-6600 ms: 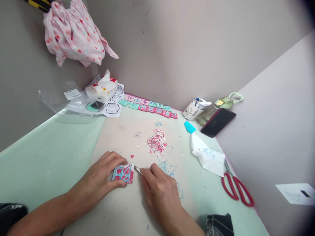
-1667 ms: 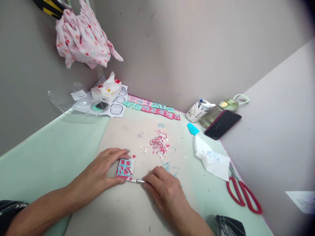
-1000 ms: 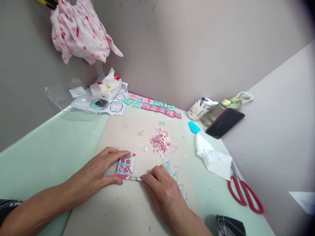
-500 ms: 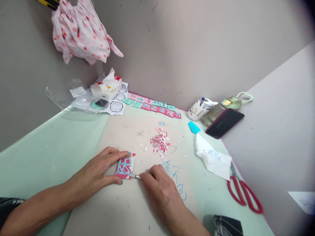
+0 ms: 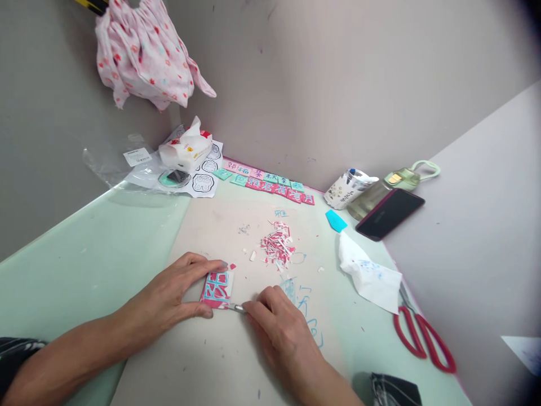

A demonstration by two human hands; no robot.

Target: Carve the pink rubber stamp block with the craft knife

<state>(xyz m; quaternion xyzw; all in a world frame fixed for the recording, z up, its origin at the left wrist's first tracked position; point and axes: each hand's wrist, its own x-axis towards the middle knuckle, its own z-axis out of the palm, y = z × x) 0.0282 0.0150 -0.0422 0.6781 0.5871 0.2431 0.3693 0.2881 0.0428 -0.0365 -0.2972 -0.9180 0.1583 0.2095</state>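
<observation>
My left thumb and forefinger grip the tile [image 5: 217, 288] by its near and far edges; that left hand [image 5: 180, 287] braces it flat on the board [image 5: 186, 361], just left of centre. My right hand [image 5: 282, 322] pinches the knife [image 5: 237, 308], its tip at the tile's near right corner; from up here I can't be sure whether the blade is biting in. Beyond the fingers sits a heap of pink and white shavings [image 5: 277, 246]. To the right I get the blue piece [image 5: 336, 220], the tissue [image 5: 371, 275] overlapping the scissors [image 5: 419, 320], and the phone [image 5: 391, 214] leaning against the bottle [image 5: 401, 179]. Lettered tiles [image 5: 269, 186] line the wall.
</observation>
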